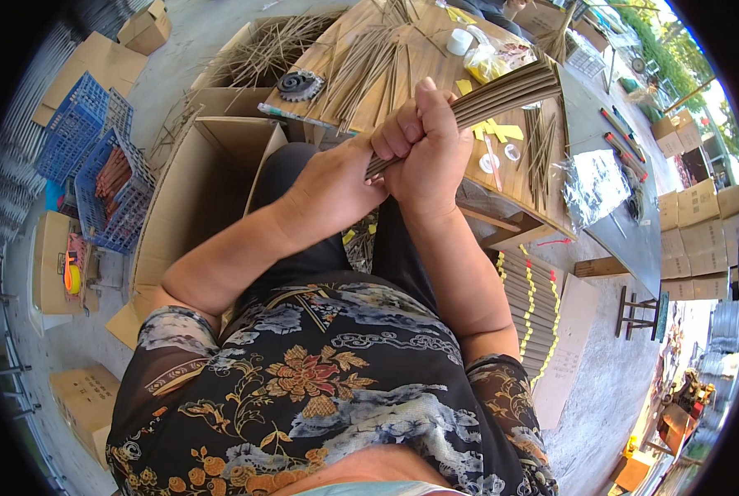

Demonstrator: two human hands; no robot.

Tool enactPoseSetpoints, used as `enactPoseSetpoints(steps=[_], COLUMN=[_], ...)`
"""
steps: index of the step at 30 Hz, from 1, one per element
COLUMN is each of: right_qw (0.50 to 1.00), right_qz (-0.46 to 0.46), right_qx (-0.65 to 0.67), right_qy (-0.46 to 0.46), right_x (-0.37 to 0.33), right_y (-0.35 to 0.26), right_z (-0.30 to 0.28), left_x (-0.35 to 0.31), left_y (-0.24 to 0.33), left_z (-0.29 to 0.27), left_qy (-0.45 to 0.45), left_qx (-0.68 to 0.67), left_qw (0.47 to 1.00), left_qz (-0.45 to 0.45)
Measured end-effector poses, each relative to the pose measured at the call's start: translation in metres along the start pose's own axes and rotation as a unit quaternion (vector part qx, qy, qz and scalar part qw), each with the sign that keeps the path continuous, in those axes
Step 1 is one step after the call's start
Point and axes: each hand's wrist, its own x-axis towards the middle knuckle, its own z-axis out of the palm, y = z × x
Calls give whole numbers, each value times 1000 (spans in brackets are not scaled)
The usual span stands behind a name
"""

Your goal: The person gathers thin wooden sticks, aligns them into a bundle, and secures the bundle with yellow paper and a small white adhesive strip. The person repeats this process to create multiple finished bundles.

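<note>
A bundle of thin brown sticks (510, 93) is held in front of me, slanting up to the right with its far ends evenly gathered. My left hand (336, 178) grips its lower end. Close against it, my right hand (432, 161) wraps round the bundle just above. The fingers of both hands are closed and overlap, so part of the bundle is hidden. Beyond the hands, loose brown sticks (368, 73) lie spread on the wooden table (435, 41). Yellow strips (502, 130) and a white round piece (489, 163) lie on the table under the bundle's free end.
An open cardboard box (196, 182) stands at my left; another box (220, 62) behind it holds sticks. Blue crates (76, 124) are farther left. Stick bundles with yellow bands (522, 306) lie low at my right. A grey table (626, 198) carries clear plastic wrap (594, 186).
</note>
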Motion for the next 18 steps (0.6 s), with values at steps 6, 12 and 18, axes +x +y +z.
enactPoseSetpoints(steps=[6,12,18], right_qw=[999,993,998], right_qz=[2,85,57], right_qx=[-51,26,17], right_qy=[1,-79,21], right_x=[-3,-1,-5], right_y=[0,0,16], right_z=[-2,-22,-22], left_x=[4,-1,-8], left_y=[-28,-13,-31], left_z=[26,-7,7], left_qy=[27,-276,-180], left_qx=[-110,-261,-109], left_qw=[992,901,972], left_qz=[52,-208,-109])
